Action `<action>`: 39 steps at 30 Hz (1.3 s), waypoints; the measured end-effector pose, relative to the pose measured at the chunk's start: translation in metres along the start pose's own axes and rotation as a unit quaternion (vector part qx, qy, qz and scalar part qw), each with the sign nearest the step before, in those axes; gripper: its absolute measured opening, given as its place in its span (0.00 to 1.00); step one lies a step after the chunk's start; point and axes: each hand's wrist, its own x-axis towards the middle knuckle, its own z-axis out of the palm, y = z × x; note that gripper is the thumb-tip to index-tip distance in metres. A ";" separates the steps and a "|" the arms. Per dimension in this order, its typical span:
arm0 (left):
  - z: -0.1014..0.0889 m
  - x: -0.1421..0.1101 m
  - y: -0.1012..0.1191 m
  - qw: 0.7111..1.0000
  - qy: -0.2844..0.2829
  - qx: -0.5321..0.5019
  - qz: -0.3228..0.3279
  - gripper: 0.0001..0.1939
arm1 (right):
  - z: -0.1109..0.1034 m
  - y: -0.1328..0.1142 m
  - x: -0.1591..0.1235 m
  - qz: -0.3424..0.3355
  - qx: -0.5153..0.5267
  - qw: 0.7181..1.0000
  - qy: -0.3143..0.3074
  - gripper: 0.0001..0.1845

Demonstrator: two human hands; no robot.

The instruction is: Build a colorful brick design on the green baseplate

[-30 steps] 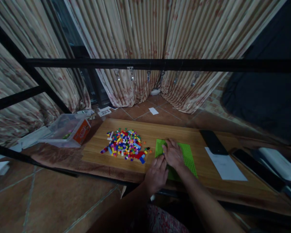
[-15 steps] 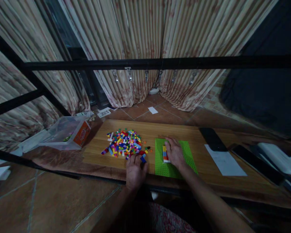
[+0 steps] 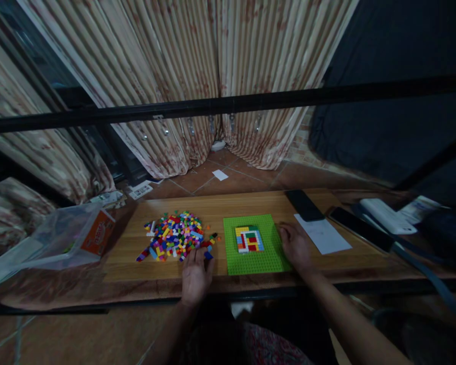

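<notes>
A bright green baseplate (image 3: 258, 264) lies on the wooden board, carrying a low, roughly square build of small bricks (image 3: 250, 239) in white, red, yellow, blue and green. My right hand (image 3: 296, 249) rests at the baseplate's right edge, fingers curled in; whether anything is inside them is hidden. My left hand (image 3: 196, 276) lies at the near edge of a heap of loose toy bricks (image 3: 178, 233), its fingers stretched forward and slightly apart. Beside its fingertips is a dark blue brick (image 3: 208, 255).
Left of the board stands a clear plastic box (image 3: 66, 235) with an orange label. To the right lie white paper (image 3: 325, 237), a black phone (image 3: 304, 205) and a second dark phone-like slab (image 3: 359, 229). A dark metal bar (image 3: 197, 107) crosses beyond the board.
My right hand has moved right, off the brick build to the baseplate's edge, uncovering the build. My left hand stays by the heap. The whole view has shifted as my head turned right.
</notes>
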 end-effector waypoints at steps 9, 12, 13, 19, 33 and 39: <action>-0.009 0.021 0.025 0.997 0.000 -0.072 -0.002 0.13 | 0.007 0.004 0.000 -0.010 -0.032 0.999 -0.006 0.17; -0.002 0.037 0.038 0.992 -0.002 -0.127 0.006 0.14 | 0.006 0.005 0.000 -0.011 -0.030 0.999 -0.003 0.15; 0.001 0.043 0.042 0.990 -0.003 -0.144 0.010 0.14 | 0.006 0.005 0.000 -0.013 -0.030 0.999 -0.004 0.15; 0.032 0.076 0.063 0.984 -0.045 -0.174 -0.003 0.15 | 0.004 0.004 0.001 -0.020 -0.022 1.000 -0.007 0.12; 0.057 0.086 0.077 0.976 -0.109 -0.180 -0.062 0.16 | 0.005 0.006 0.001 -0.021 -0.030 0.999 -0.006 0.11; 0.052 0.086 0.074 0.968 -0.123 -0.206 -0.077 0.20 | 0.005 0.005 0.001 -0.027 -0.025 0.999 0.003 0.11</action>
